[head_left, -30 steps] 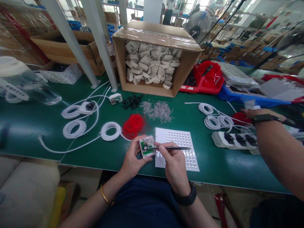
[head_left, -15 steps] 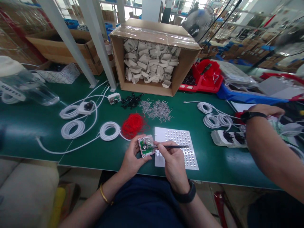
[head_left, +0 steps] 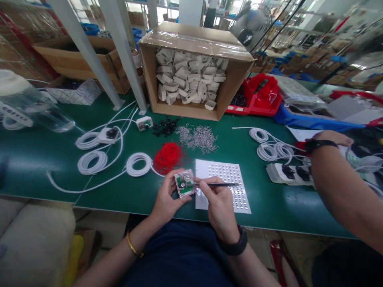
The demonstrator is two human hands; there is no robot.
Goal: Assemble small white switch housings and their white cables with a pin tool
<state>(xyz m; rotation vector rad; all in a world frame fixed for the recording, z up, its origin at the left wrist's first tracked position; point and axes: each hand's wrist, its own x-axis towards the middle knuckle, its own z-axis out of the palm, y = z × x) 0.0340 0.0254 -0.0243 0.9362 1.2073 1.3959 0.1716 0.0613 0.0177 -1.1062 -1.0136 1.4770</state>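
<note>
My left hand (head_left: 165,200) grips a small square white housing (head_left: 185,183) with a green circuit board inside, held above the near edge of the green table (head_left: 125,195). My right hand (head_left: 219,207) pinches thin black tweezers (head_left: 218,184), whose tip rests inside the housing. Just right of both hands lies a white sheet (head_left: 229,184) covered with rows of tiny clear parts. A bundle of red wire (head_left: 168,156) lies just beyond my left hand.
Coiled white cables (head_left: 98,159) lie to the left, and a pile of small metal pins (head_left: 199,137) and black parts (head_left: 165,127) sits mid-table. An open carton (head_left: 194,71) holds white housings. A co-worker's arm (head_left: 341,183) reaches over coiled cables and a switch strip (head_left: 289,174) on the right.
My hands stay almost still on the housing. The co-worker's arm on the right has drawn back and moved slightly rightward over the cables.
</note>
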